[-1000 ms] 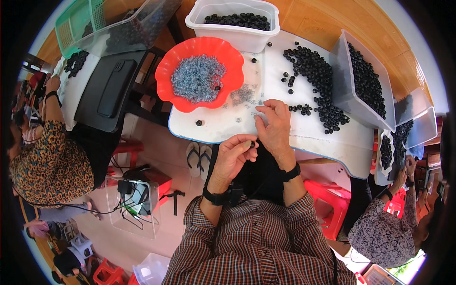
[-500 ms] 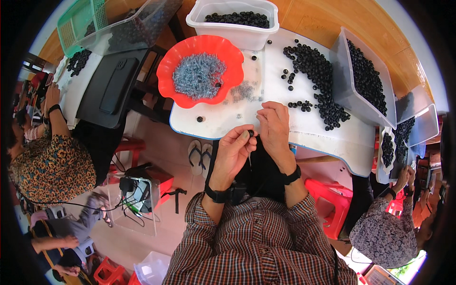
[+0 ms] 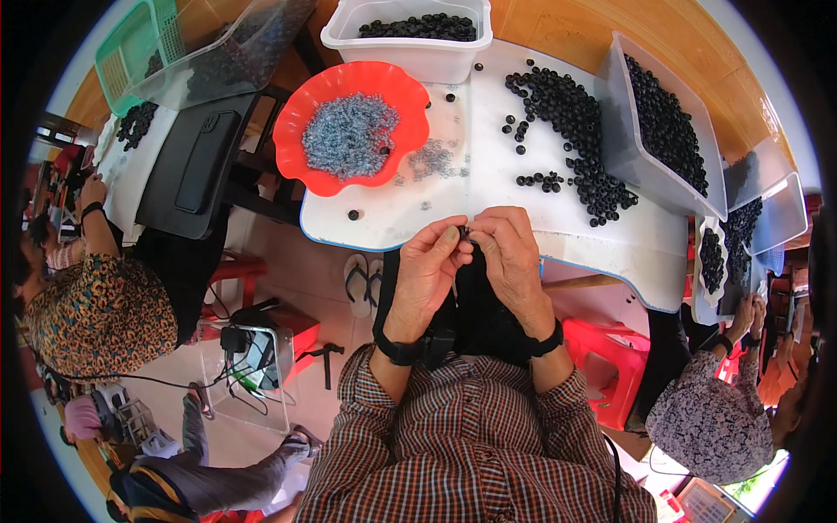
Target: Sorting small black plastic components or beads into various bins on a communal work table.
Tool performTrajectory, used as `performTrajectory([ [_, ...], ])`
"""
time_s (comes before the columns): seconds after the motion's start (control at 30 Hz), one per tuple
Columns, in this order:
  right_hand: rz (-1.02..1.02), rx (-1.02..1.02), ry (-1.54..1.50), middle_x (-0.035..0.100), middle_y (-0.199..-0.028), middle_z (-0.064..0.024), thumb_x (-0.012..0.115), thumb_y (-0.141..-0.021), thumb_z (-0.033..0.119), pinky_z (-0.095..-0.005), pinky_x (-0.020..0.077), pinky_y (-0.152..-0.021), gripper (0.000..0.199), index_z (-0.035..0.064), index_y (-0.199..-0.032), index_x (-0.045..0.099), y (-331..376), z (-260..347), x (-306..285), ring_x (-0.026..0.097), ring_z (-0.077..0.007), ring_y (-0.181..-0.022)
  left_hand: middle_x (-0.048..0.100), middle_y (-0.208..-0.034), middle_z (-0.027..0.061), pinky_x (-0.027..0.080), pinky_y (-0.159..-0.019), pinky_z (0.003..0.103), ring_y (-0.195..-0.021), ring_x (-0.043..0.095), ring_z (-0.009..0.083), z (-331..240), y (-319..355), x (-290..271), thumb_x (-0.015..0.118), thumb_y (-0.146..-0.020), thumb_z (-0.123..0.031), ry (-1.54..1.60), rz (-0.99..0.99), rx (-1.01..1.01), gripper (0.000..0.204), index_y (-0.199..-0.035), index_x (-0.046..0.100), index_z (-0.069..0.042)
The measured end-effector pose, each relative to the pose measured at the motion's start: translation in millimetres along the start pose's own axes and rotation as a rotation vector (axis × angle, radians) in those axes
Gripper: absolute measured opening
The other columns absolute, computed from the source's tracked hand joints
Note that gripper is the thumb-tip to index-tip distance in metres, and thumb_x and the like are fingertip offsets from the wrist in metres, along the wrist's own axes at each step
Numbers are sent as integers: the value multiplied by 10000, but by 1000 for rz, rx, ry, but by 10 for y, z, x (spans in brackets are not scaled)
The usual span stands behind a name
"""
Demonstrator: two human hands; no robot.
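Note:
Over the near edge of the white table, my left hand [image 3: 425, 268] pinches a small black round piece [image 3: 462, 233] between thumb and fingertips. My right hand [image 3: 513, 266] has its thumb and fingers closed right against that piece. Whether its fingertips also hold some smaller part is hidden. Ahead on the left stands a red scalloped bowl [image 3: 291, 139] full of small clear bluish-grey pieces [image 3: 349, 132]. A few clear pieces [image 3: 431, 159] lie loose beside it. To the right spreads a heap of similar black pieces [image 3: 575, 131].
A white bin [image 3: 405, 63] of black pieces stands at the back, a translucent bin [image 3: 621, 144] of them at right. One black piece [image 3: 353, 214] lies near the table's front edge. Co-workers sit on both sides; a red stool [image 3: 606, 370] is at lower right.
My right hand has come down from the tabletop to the black piece in my left hand. The view has shifted slightly. At lower left, another person has moved.

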State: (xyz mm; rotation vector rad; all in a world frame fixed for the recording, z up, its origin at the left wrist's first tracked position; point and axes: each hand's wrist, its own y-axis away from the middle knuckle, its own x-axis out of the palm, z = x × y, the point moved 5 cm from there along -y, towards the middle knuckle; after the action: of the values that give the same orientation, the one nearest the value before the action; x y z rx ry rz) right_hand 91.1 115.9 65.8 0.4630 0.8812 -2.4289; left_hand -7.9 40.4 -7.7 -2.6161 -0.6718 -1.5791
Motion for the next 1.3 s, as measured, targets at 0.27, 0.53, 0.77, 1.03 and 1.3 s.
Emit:
performTrajectory([
  [0.27,78,-28,19,581,-899,-97,680,-763,-43,-365,481,-724,142,11,-878,617,20,-11,-104,557,-283,-855,666,-938,83,543,-705,252,-770,626,122,-18,13,-8,554,-972,-52,-253,42,8,223,-1158,633,43],
  [0.53,189,254,-280,608,-875,-75,674,-831,-11,-278,499,-700,81,-3,-869,602,108,-204,-179,607,-163,-769,670,-922,80,536,-676,243,-752,621,119,-16,-6,96,553,-967,-43,-334,134,-62,216,-1139,651,44],
  [0.77,180,560,-687,623,-830,-6,669,-875,16,-227,496,-697,71,11,-890,600,220,-456,-181,586,-76,-746,672,-899,73,530,-657,233,-731,619,115,112,-90,116,578,-962,-78,-255,192,-149,228,-1142,650,41],
  [1.03,-291,234,383,596,-832,-101,632,-852,-8,-327,484,-613,78,29,-919,646,-46,-817,-777,608,-233,-700,687,-929,113,542,-650,246,-736,647,131,274,-170,165,589,-959,-90,-123,114,-203,242,-1152,637,48],
  [1.3,-234,273,639,561,-946,-98,581,-895,67,-413,511,-618,147,106,-1014,658,-138,-1072,-787,629,-305,-737,684,-931,115,536,-649,253,-733,644,129,347,-185,197,582,-965,-94,-138,86,-242,231,-1140,636,47],
])
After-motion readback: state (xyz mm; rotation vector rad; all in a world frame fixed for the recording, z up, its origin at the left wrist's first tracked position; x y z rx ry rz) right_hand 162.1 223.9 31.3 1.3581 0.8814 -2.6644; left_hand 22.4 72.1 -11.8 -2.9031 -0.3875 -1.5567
